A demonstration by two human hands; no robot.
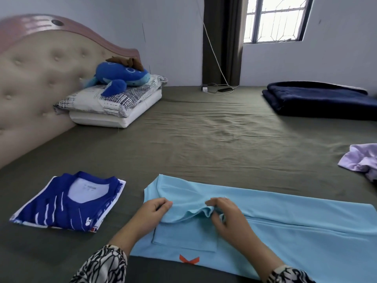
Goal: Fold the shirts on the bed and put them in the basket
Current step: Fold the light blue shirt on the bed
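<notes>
Two hands pinch the light blue shirt (285, 219) at its bunched collar: the left hand (152, 213) in a grip on the fabric edge, the right hand (228, 216) clenching a fold. It lies spread across the near side of the bed (214, 139). Left of it rests a folded dark blue jersey (67, 203); a crumpled lilac shirt (361, 160) sits at far right.

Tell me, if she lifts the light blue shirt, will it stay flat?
Probably not. The light blue shirt bunches softly where the left hand and right hand pinch it, so it would likely droop. It looks thin, probably light.
</notes>
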